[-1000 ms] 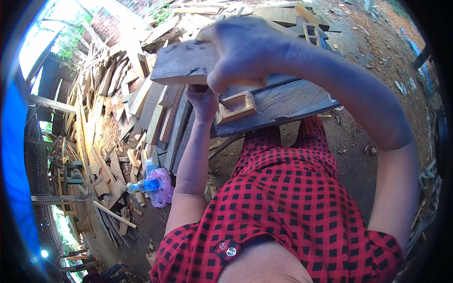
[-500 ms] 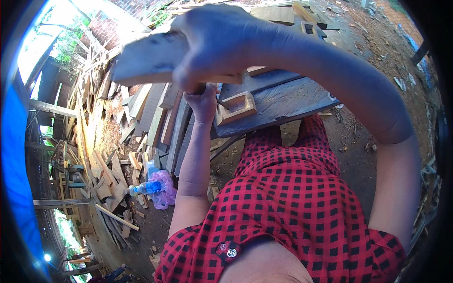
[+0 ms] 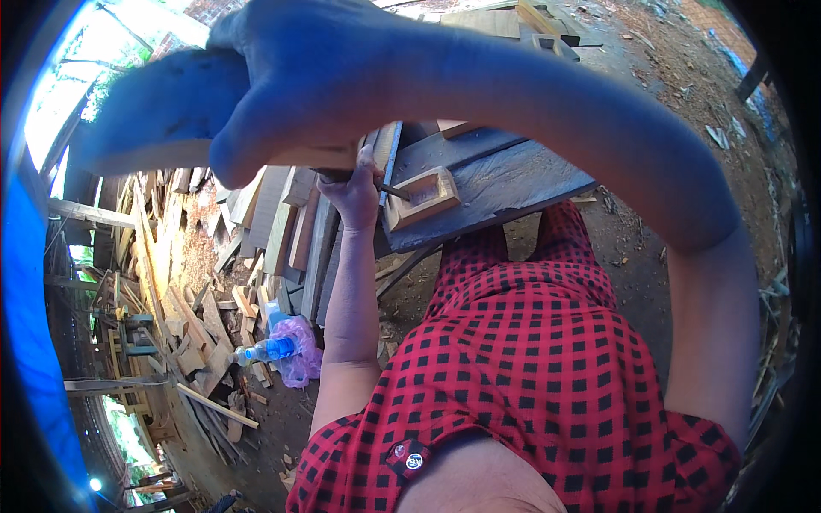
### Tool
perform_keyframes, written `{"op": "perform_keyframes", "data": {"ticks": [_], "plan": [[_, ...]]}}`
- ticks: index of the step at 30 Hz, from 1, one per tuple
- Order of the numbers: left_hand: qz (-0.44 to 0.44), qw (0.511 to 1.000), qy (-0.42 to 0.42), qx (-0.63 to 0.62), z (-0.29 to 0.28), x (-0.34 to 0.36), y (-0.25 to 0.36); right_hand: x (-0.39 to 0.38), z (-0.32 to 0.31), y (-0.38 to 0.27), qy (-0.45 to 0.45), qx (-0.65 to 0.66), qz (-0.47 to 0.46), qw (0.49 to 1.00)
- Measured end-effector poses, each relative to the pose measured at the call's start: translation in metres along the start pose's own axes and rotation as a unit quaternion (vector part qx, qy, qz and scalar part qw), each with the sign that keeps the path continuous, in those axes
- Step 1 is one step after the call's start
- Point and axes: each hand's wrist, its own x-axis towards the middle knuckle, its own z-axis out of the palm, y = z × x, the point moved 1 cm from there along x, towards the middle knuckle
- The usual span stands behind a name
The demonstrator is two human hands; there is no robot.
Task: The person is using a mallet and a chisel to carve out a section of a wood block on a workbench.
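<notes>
My right hand [image 3: 282, 94] is raised high at the upper left, closed on a large wooden block [image 3: 150, 111], blurred and dark, its pale edge facing me. Below it my left hand [image 3: 351, 192] is closed round the handle of a chisel [image 3: 393, 191], whose metal shaft slants into a small hollowed wooden box [image 3: 428, 211]. The box lies near the front edge of a dark plank bench [image 3: 505, 171]. The chisel's tip inside the box is too small to make out.
Stacked boards [image 3: 282, 222] lie left of the bench, with scrap wood [image 3: 197, 325] on the ground. A plastic bottle [image 3: 269, 349] lies by a pink bag [image 3: 299, 363]. A blue tarp [image 3: 34, 316] hangs at the far left; more boards [image 3: 487, 26] lie behind the bench.
My right hand and the wooden block have moved up and to the left, away from the chisel. My left hand has stayed almost in place on the chisel.
</notes>
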Motion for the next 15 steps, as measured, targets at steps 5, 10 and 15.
{"op": "perform_keyframes", "data": {"ticks": [5,10,15], "plan": [[0.044,0.991,0.082,0.094,0.004,0.003,-0.015,-0.018,0.018,0.016,-0.251,-0.226,0.166,0.927],[-0.013,1.000,0.005,-0.013,-0.009,0.000,-0.011,0.006,0.012,0.008,-0.147,-0.129,0.085,0.977],[0.043,0.998,0.024,0.047,-0.021,0.001,-0.022,-0.005,0.025,0.005,-0.102,-0.127,0.062,0.985]]}}
